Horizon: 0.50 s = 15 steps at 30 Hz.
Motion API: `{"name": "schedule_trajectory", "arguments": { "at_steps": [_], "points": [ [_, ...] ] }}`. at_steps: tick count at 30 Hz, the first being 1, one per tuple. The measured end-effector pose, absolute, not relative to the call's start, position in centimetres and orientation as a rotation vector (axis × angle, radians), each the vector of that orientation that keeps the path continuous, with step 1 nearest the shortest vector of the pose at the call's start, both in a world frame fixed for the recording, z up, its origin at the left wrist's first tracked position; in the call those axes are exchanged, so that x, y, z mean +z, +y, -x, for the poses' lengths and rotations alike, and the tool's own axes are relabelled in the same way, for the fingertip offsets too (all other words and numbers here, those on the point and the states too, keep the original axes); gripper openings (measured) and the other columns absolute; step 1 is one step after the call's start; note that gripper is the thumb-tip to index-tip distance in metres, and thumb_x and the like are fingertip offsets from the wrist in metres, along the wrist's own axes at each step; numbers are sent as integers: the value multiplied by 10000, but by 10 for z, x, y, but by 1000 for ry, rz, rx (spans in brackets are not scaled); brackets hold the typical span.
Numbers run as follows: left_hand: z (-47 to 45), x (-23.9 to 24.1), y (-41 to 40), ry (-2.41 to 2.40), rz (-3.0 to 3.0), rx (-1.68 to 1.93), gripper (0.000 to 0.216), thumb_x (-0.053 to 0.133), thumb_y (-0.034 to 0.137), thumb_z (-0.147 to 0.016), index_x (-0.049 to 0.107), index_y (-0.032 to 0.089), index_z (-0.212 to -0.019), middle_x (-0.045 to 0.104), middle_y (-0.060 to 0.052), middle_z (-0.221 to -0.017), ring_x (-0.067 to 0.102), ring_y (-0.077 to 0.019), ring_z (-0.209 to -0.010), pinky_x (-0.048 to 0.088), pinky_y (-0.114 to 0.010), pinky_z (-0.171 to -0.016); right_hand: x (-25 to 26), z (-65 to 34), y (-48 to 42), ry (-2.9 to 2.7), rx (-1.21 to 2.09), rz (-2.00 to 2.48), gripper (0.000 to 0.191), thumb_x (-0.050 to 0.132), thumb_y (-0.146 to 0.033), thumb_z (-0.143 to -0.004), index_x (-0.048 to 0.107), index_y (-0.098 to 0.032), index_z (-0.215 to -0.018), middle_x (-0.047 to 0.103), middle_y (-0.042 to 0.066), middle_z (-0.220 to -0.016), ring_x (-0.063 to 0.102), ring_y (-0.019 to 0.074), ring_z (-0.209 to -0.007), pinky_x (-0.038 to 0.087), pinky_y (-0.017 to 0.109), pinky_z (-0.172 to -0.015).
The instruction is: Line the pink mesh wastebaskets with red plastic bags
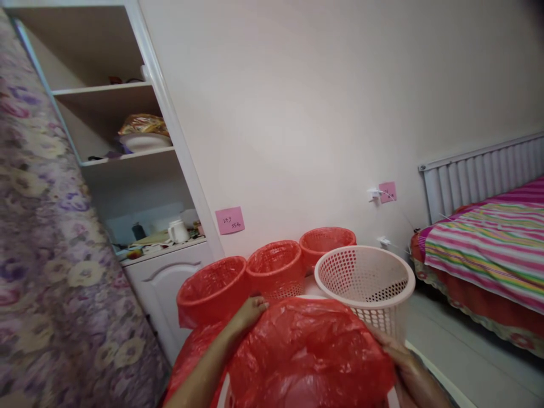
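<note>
A red plastic bag (306, 351) is spread open low in the middle of the view. My left hand (249, 313) grips its upper left edge. My right hand (410, 368) holds its right edge, low at the right. Just behind the bag stands a white perforated basket (365, 283) with no liner in it. Behind and to the left, three more baskets (276, 269) stand in a row against the wall, each lined with a red bag.
A white cabinet (165, 283) with open shelves holding a mug, a bowl and clutter stands at left. A floral curtain (38, 255) hangs at far left. A bed with a striped cover (484, 243) and a radiator sit at right. Pink notes stick on the wall.
</note>
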<state>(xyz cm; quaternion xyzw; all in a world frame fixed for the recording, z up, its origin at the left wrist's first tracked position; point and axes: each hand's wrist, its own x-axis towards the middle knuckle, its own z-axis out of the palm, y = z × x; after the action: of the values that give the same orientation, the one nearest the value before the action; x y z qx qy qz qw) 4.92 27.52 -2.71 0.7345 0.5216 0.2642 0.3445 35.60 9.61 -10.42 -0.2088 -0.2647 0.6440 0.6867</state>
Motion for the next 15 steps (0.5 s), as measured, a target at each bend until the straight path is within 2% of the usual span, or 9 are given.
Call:
{"name": "schedule_trajectory", "arguments": {
  "at_steps": [2, 5, 8, 11, 15],
  "points": [
    [-55, -23, 277, 1289, -1934, 679, 336, 620, 416, -887, 507, 176, -680, 456, 71, -619, 410, -83, -525, 367, -243, -538, -101, -357, 100, -537, 1536, 375, 348, 808, -255, -640, 795, -260, -988, 789, 74, -1035, 702, 329, -1056, 548, 437, -953],
    [-66, -16, 281, 1202, -1979, 675, 347, 596, 471, -887, 531, 175, -718, 464, 63, -640, 405, -87, -536, 337, -245, -531, -99, -358, 105, -548, 1558, 307, 252, 802, -299, -709, 801, -248, -956, 790, 80, -1023, 700, 313, -1063, 548, 423, -957],
    [-81, -11, 287, 1121, -2030, 657, 303, 668, 405, -846, 545, 167, -703, 494, 56, -659, 443, -94, -576, 367, -248, -561, -101, -358, 108, -532, 1542, 357, 238, 823, -292, -735, 791, -239, -964, 798, 82, -966, 723, 286, -1014, 542, 410, -964],
    [-96, -13, 296, 1083, -2040, 649, 264, 678, 331, -852, 543, 163, -700, 495, 63, -647, 456, -89, -570, 400, -243, -561, -103, -355, 108, -498, 1519, 397, 290, 874, -258, -673, 788, -227, -948, 800, 87, -911, 739, 285, -967, 559, 404, -935],
    [-110, -25, 313, 1190, -1976, 742, 215, 607, 327, -918, 566, 156, -795, 500, 64, -663, 456, -76, -539, 418, -227, -523, -104, -352, 105, -498, 1527, 443, 433, 896, -296, -617, 776, -202, -1023, 793, 122, -932, 734, 334, -970, 571, 463, -900]
  ]
}}
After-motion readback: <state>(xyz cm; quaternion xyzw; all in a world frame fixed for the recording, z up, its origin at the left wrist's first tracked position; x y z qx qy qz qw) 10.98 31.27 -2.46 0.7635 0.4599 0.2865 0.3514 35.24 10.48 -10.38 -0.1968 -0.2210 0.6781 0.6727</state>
